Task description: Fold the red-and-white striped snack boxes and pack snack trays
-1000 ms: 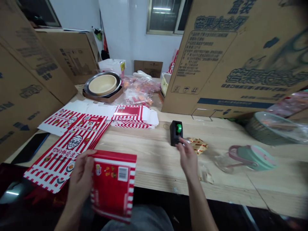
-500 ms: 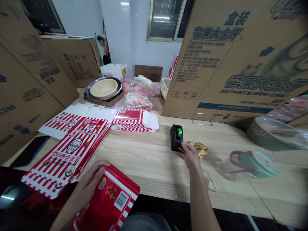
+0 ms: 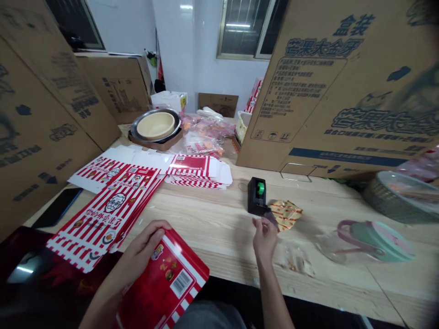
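Observation:
My left hand grips the top edge of a folded red and white striped carton held over my lap at the table's near edge. My right hand is pinched closed just in front of a black tape dispenser with a green roll, drawing a strip of clear tape from it. A crumpled gold wrapper lies right of the dispenser. A stack of flat striped cartons lies on the wooden table to the left.
Large cardboard boxes stand at the left and the back right. A metal basin holding a cream bowl sits at the back. A green lidded container and a basket are at the right. A dark phone lies at the left.
My right hand has pulled back from the tape dispenser toward me, fingers pinched. The left hand tilted and lowered the red carton toward my lap. The view shifted slightly.

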The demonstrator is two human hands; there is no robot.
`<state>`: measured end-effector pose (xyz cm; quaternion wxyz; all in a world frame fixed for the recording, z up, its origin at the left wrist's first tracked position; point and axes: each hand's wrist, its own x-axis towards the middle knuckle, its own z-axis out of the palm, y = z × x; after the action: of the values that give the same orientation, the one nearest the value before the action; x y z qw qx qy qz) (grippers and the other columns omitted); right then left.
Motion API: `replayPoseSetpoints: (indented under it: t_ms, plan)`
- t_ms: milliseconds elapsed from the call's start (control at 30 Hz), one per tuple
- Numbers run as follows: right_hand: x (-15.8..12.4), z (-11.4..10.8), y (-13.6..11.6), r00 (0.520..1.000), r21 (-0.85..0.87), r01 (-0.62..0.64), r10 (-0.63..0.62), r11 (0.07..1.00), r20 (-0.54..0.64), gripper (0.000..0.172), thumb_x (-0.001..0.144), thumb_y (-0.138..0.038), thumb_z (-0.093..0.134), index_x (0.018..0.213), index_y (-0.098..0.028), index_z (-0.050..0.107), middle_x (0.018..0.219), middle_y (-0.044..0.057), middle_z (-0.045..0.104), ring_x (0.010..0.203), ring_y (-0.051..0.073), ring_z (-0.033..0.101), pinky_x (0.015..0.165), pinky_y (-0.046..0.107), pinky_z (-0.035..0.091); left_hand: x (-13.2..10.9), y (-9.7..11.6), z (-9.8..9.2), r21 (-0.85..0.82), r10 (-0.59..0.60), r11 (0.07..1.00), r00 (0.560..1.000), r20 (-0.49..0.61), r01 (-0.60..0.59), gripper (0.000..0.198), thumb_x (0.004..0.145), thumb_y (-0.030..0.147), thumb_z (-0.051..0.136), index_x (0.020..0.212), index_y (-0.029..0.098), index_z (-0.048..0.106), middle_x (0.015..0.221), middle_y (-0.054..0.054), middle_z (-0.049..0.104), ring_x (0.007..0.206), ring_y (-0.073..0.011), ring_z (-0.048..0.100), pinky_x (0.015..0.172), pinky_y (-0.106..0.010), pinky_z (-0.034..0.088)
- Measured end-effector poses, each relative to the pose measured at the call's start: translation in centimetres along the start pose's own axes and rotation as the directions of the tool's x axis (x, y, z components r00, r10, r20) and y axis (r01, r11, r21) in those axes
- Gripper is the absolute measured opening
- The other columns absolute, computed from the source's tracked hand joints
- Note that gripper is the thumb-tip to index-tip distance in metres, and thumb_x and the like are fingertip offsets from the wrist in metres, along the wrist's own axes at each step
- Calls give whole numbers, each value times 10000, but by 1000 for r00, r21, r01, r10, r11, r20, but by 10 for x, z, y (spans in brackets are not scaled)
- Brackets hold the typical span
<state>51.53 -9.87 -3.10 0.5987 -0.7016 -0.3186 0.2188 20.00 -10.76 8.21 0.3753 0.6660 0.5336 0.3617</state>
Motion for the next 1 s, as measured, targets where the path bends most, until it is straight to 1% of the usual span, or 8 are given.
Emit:
replayPoseSetpoints:
  t_ms: [133,233,333,433,567,667,900,1000]
  plan:
    - [-40,3,-53,926,110,24,-64,994,372,281,757,-426,560,885,-176,574,677,-3,562,495,111,462,525,269,411,12,12,-1,49,78,995,977,200,-89,231,864,344,391,891,241,596,894,-20,646,874,-165,597,809,-238,475]
    - [-59,4,-99,620,216,-1,-169,976,766,492,851,-332,491,1313,-229,358,711,-23,543,545,99,450,530,235,404,19,21,1,83,111,985,926,360,-150,252,885,323,353,934,247,588,885,-10,636,835,-157,580,805,-244,457]
    - [-70,7,-130,316,228,81,-242,970,917,603,888,-255,446,1404,-281,135,747,-29,544,632,95,483,587,220,403,21,29,4,86,133,978,890,437,-189,274,906,324,310,948,240,567,852,-5,613,796,-149,559,778,-243,441]
    - [-76,14,-140,157,228,219,-264,949,951,684,869,-202,477,1415,-278,72,733,-38,537,648,93,485,606,213,388,18,35,6,93,149,972,877,456,-214,255,912,328,311,933,231,546,858,-2,595,803,-144,549,768,-239,423]
    - [-77,21,-139,181,167,292,-226,942,957,738,832,-176,517,1419,-268,80,647,-62,477,567,86,422,558,201,359,13,42,4,85,151,973,872,465,-213,259,914,327,314,896,227,552,851,-3,592,796,-143,548,758,-243,418]
    - [-74,23,-134,179,112,49,-119,992,977,786,795,-207,583,1416,-262,104,605,-77,462,532,72,390,511,176,331,9,47,1,21,157,982,870,467,-189,266,909,330,319,913,221,561,862,-15,602,807,-149,553,772,-254,428]
    - [-79,38,-109,-21,25,-511,-41,859,999,901,603,-537,725,1348,-225,324,475,-92,470,348,51,341,367,158,237,8,49,2,-152,165,982,882,440,-109,217,875,261,385,891,234,599,870,-6,637,807,-142,578,767,-251,460]
    - [-78,46,-97,180,83,-508,11,858,984,724,685,-521,670,1293,-237,400,510,-71,507,421,83,428,458,195,340,12,37,-1,-170,56,985,971,234,-16,176,851,277,423,856,227,591,830,7,625,766,-135,578,726,-236,473]
